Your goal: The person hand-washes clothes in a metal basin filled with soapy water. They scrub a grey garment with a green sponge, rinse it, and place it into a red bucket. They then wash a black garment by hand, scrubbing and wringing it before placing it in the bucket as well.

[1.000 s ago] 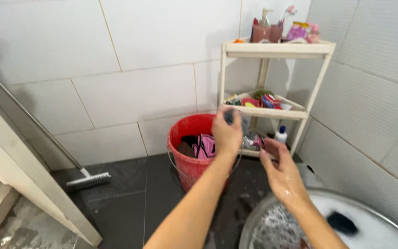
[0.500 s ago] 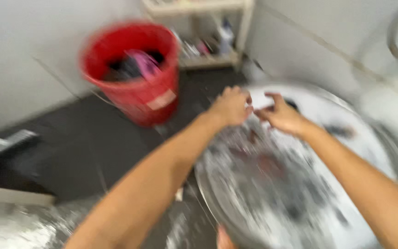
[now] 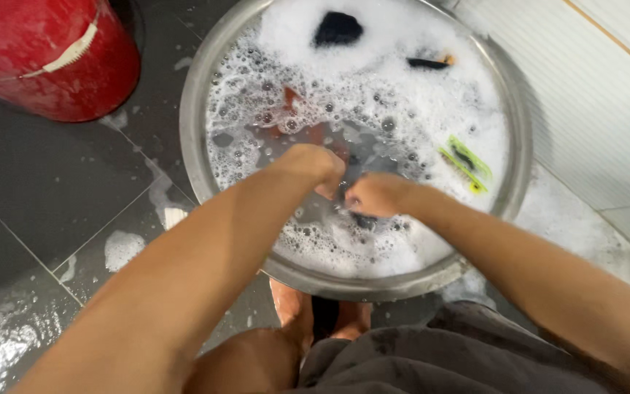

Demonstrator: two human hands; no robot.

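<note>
Both hands meet over the middle of the basin. The left hand [image 3: 313, 165] is curled into a fist and the right hand [image 3: 375, 195] is curled likewise, knuckles close together, both clenched on a dark garment [image 3: 362, 217] that shows as a small dark fold between and just under them, at the surface of the soapy water. How much cloth lies below the foam cannot be told.

The round metal basin [image 3: 200, 95] sits on the dark tiled floor [image 3: 52, 190], filled with white suds. Other pieces float in it: a dark cloth [image 3: 337, 29] near the far rim, a thin dark piece with an orange end [image 3: 429, 63] to its right, a yellow-green strip [image 3: 464, 162] near the right rim, and a reddish cloth [image 3: 291, 109] under the bubbles beyond the left hand.

The red bucket [image 3: 45, 58] stands just beyond the basin's left side, only its wall in view. Patches of foam lie on the wet floor. The person's bare feet [image 3: 293, 306] touch the basin's near rim.

1 second ago the left hand was raised above the red bucket with a dark item, and the right hand hung open near the shelf; half a second ago both hands were coming together above the basin. Now both are down in the suds, and the shelf is out of view.
</note>
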